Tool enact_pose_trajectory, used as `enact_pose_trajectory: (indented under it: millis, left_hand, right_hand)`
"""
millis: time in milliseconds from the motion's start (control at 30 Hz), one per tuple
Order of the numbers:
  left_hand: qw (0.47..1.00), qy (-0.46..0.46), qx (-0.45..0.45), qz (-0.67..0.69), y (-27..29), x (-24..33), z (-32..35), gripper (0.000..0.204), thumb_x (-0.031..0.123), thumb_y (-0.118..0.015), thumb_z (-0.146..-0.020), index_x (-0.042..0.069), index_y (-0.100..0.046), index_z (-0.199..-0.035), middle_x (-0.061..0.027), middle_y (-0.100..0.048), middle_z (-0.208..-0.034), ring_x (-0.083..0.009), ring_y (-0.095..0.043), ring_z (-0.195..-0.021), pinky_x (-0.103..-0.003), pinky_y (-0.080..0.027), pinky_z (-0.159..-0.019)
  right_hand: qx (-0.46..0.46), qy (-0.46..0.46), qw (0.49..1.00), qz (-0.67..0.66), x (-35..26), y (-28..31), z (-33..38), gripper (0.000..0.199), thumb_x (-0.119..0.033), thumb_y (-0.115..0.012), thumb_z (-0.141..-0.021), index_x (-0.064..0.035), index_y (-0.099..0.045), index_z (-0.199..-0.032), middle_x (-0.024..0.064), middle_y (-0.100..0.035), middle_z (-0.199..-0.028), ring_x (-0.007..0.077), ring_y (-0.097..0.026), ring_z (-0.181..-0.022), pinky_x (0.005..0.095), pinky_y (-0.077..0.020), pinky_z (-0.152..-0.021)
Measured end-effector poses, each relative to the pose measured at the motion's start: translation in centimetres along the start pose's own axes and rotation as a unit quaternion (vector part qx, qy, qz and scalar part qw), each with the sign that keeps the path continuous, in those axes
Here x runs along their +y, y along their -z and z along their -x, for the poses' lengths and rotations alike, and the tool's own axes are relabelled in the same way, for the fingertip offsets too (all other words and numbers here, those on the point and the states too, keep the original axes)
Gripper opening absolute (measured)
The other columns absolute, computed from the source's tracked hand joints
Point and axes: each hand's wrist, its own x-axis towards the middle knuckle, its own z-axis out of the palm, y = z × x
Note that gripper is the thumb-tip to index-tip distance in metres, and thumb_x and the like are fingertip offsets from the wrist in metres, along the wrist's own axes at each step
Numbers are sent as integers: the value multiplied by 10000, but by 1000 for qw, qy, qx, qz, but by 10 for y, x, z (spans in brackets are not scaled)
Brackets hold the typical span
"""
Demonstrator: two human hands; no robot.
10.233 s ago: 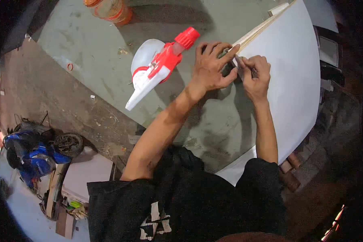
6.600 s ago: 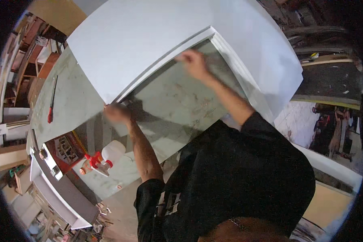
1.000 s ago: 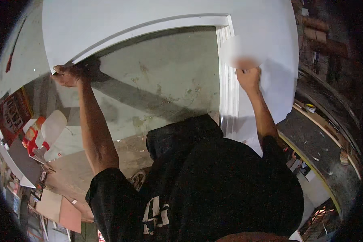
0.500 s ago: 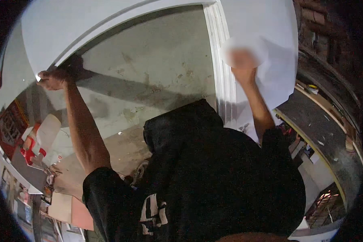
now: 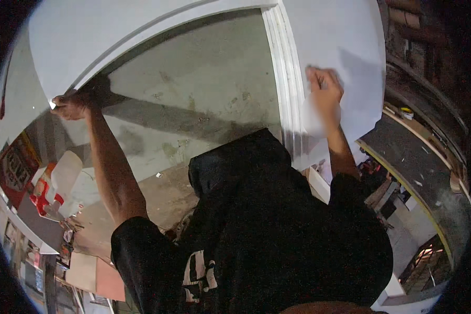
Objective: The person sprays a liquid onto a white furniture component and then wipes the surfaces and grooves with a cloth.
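Note:
A large white panel (image 5: 167, 23) curves across the top, with a ribbed white strip (image 5: 283, 78) running down from it. To the right of that strip lies a smooth white sheet-like surface (image 5: 361, 31). My left hand (image 5: 72, 106) is closed on the panel's lower left corner, where a small bright spot shows by the fingertips. Over the smooth white surface, just right of the ribbed strip, my right hand (image 5: 325, 89) has its fingers curled in. What it holds, if anything, is hidden, and a pale blur covers its wrist.
Behind the frame stands a stained grey-green wall (image 5: 204, 78). At left are a red sign-like board (image 5: 17, 162) and a red and white object (image 5: 49, 196). A dark surface with a yellow edge (image 5: 421, 193) lies at right, with a yellow roll (image 5: 406, 112) beyond it.
My right hand has shifted a little down and to the right along the white surface, its curled fingers now showing. My left hand keeps its hold on the corner.

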Motion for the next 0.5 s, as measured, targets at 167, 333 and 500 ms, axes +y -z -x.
enact_pose_trajectory:
  millis: [167, 333, 500]
  left_hand:
    - [998, 52, -19, -25, -1, 11, 6, 678, 621, -306, -1006, -11, -554, -1003, -211, -608, -862, -384, -609, -811, -526, -466, -760]
    - [999, 36, -22, 5, 6, 23, 14, 722, 657, -294, -993, -15, -556, -1024, -216, -610, -872, -377, -618, -822, -537, -471, -782]
    - [998, -25, 22, -55, -2, -26, -12, 752, 699, -293, -978, -13, -535, -955, -201, -590, -814, -362, -595, -749, -535, -472, -738]
  right_hand:
    - [23, 58, 994, -89, -14, -22, -98, 109, -168, -764, -884, -60, -749, -891, 59, -700, -829, 210, -666, -691, 331, -537, -668]
    - [-72, 111, 991, 8, -7, -29, -83, 115, -152, -777, -860, -45, -735, -863, 82, -671, -808, 222, -642, -660, 352, -530, -633]
    - [-24, 166, 986, -22, 0, -30, -3, 86, -61, -794, -802, -56, -736, -865, 72, -678, -842, 228, -661, -745, 360, -539, -663]
